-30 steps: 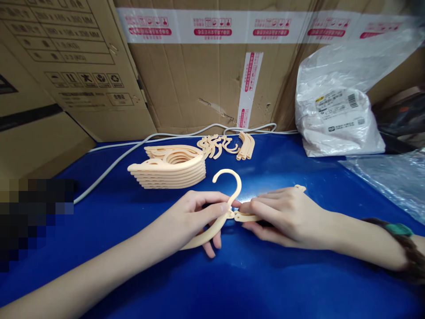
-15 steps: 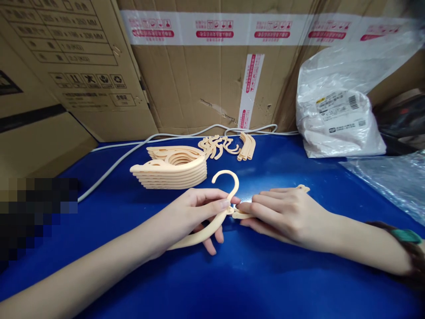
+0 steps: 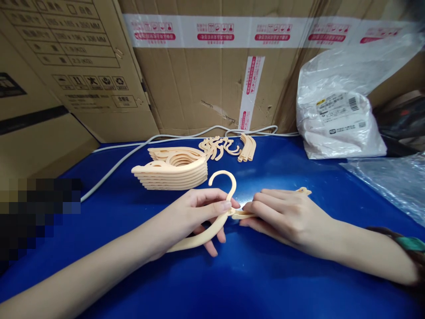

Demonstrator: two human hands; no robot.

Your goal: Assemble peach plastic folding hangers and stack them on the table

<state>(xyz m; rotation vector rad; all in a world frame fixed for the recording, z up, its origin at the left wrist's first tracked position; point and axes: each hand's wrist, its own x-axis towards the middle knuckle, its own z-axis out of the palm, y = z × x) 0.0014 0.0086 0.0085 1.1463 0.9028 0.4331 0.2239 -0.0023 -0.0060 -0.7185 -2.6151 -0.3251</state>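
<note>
My left hand pinches a cream plastic hanger arm together with a hanger hook at their joint, thumb on top. The hook curves upward with its tip to the left. Under the fingers of my right hand lies a second hanger arm, mostly covered; one end shows by the left fingertips and a tip peeks out beyond the knuckles. The two arms meet near the hook's base, but whether they are joined I cannot tell.
Behind my left hand sits a stack of hanger arms. Several loose hooks and curved pieces lie farther back. A grey cable runs along cardboard boxes. At right stand a white plastic bag and clear film.
The hook has shifted slightly left, and the right arm piece's end now sits closer to the joint. My right hand has lowered a little. Both grips stay the same.
</note>
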